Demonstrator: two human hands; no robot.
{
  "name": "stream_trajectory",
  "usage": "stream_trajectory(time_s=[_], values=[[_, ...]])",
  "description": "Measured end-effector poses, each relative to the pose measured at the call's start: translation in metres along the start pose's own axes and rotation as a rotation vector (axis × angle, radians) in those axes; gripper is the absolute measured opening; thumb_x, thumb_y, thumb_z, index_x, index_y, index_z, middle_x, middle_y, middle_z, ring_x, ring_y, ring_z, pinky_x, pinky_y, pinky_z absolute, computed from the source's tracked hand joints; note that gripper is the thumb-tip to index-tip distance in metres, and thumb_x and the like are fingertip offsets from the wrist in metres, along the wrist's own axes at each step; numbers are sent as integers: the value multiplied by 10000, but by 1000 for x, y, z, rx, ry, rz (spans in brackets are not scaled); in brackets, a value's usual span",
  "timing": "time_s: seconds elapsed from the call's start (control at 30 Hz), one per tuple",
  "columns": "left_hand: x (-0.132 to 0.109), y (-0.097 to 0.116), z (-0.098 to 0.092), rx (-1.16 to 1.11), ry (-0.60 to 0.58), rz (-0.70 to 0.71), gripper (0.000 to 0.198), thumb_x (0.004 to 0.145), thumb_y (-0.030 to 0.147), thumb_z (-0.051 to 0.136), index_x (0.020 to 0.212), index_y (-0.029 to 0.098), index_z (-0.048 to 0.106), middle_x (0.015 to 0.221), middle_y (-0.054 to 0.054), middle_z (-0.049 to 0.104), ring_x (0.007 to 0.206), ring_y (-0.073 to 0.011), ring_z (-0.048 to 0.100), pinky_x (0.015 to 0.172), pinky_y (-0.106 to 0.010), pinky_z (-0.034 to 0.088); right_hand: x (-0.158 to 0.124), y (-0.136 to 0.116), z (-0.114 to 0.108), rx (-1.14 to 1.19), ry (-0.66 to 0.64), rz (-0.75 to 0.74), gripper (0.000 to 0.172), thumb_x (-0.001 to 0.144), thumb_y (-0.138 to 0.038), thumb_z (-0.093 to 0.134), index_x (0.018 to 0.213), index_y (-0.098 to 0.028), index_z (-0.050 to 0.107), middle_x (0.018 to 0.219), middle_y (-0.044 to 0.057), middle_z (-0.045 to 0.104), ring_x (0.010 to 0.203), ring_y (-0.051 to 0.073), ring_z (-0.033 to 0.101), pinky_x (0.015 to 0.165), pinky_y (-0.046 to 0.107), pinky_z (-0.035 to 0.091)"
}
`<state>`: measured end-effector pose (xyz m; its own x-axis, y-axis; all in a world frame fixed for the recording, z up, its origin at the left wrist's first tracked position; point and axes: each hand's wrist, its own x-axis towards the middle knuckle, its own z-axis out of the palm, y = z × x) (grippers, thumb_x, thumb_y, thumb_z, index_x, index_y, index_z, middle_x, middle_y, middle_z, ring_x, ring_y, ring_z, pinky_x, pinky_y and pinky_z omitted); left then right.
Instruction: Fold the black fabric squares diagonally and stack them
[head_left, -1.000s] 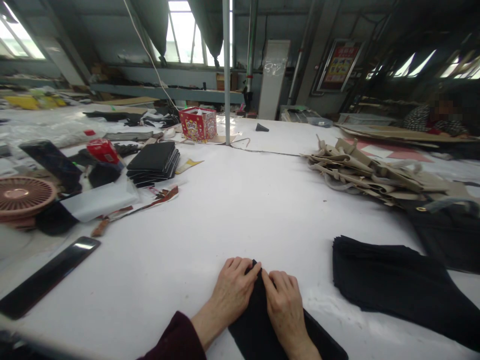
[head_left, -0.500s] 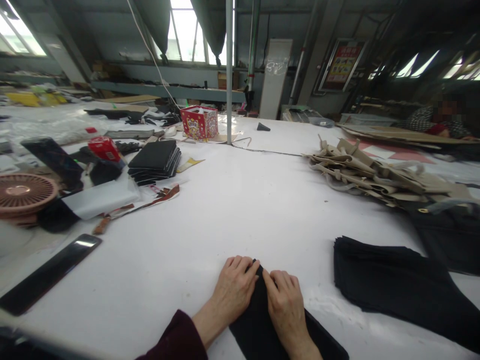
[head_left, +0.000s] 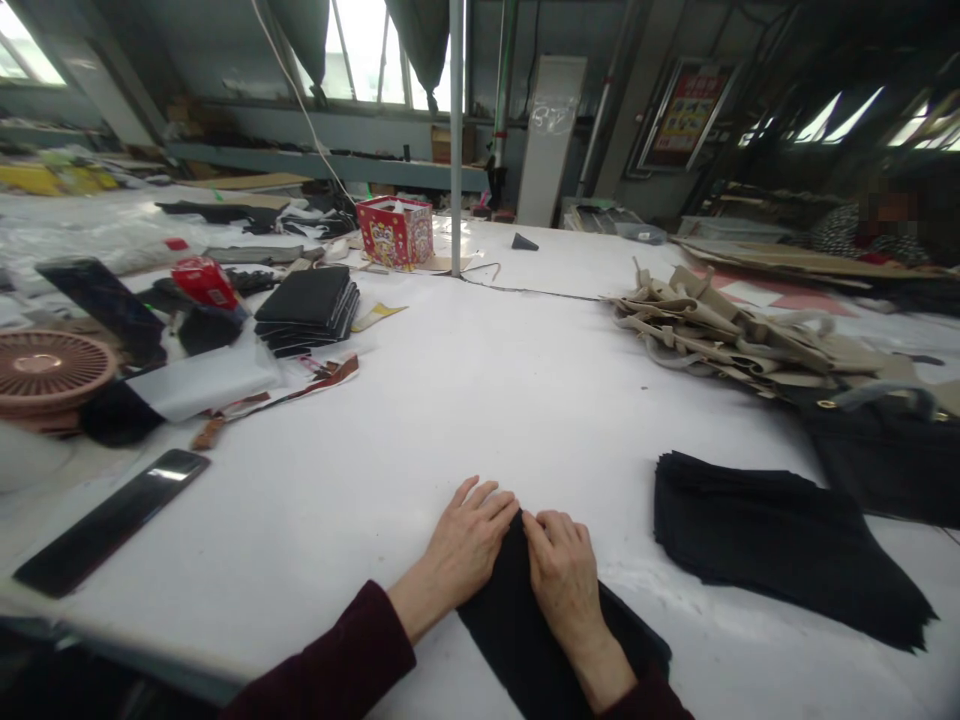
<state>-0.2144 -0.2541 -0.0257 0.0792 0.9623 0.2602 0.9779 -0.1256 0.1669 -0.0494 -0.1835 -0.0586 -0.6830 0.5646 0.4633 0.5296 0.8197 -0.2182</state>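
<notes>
A black fabric piece (head_left: pixel 504 625) lies on the white table at the bottom centre, its narrow folded tip pointing away from me. My left hand (head_left: pixel 471 538) rests along the left side of that tip with its fingers stretched out and slightly apart. On the other side, my right hand (head_left: pixel 564 572) has its fingers curled, with thumb and forefinger pinching the edge near the tip. Part of the cloth is hidden under the right hand and forearm. To the right, apart from both hands, is a stack of black fabric pieces (head_left: pixel 780 545).
Beige fabric strips (head_left: pixel 750 335) are heaped at the right. At the left lie a long black glossy bar (head_left: pixel 112 520), a pink fan (head_left: pixel 52 370) and a black folded stack (head_left: pixel 307 305). A red box (head_left: pixel 395 235) stands near a pole (head_left: pixel 456 150). Another person sits far right.
My left fingers have straightened and spread. The right hand stays at the cloth's tip. The whole view has shifted slightly, and more of both sleeves shows.
</notes>
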Motion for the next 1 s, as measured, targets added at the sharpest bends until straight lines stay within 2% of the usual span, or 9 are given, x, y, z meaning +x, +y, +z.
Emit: stream_trajectory(time_s=[0.17,0.27,0.43,0.67,0.77,1.0], values=[[4,-8,4,115,-38,108,364,949,210,449,1304,216,530,1321,-14,583,1383,-245,345,1204,-454,66,3,4,-1,73,-11,76,229,947,-156,496,1136,-165,625,914,70,595,861,208,527,748,340,366],[12,-19,-3,184,-53,170,375,939,189,442,1303,196,527,1309,-35,586,1402,-244,319,1206,-458,38,11,7,0,121,-43,137,236,927,-148,526,1136,-174,632,926,66,605,873,209,541,753,331,384],[26,-31,-13,215,-110,258,391,908,152,453,1291,187,525,1224,-42,620,1349,-231,388,1202,-449,56,20,11,4,177,-40,203,241,908,-113,523,1068,-207,676,873,45,602,832,195,548,758,316,401],[24,-25,-7,240,-127,251,466,872,154,500,1336,199,487,1274,-60,574,1342,-250,388,1196,-454,85,10,21,10,254,45,189,240,933,-157,488,1043,-202,696,844,47,579,784,182,525,732,304,408],[22,-23,-7,247,-121,252,460,882,151,481,1340,197,482,1299,-63,551,1338,-243,385,1194,-446,97,7,21,10,222,55,154,250,946,-163,470,1044,-206,695,847,49,570,790,181,516,730,302,401],[24,-15,-7,268,-135,268,451,888,150,458,1338,141,470,1170,-77,586,1209,-228,469,1187,-421,136,4,19,7,87,8,93,277,941,-107,448,1083,-202,667,854,48,553,833,185,495,751,301,370]])
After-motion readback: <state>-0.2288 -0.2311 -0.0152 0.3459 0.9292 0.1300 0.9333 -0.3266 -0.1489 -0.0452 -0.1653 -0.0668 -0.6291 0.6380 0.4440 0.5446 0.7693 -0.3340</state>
